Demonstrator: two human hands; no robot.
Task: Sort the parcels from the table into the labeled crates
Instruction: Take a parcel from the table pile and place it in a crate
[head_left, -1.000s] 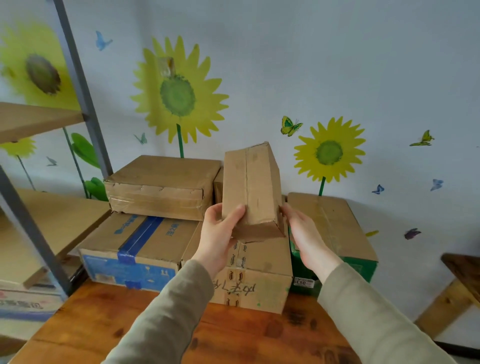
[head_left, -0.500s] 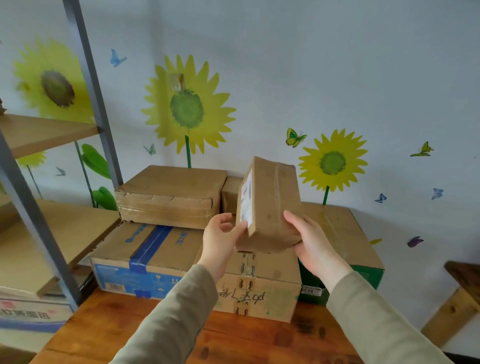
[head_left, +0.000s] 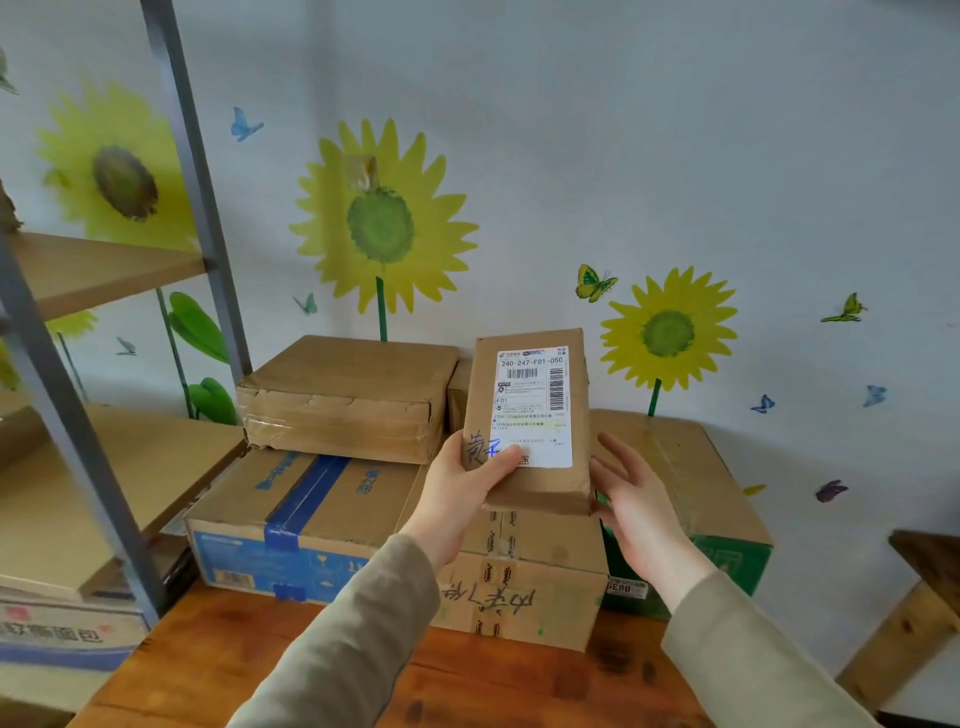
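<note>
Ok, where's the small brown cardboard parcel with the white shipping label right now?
Head view, centre: the small brown cardboard parcel is held upright in the left hand, open right hand beside its right edge, over the cardboard box with handwriting.
</note>
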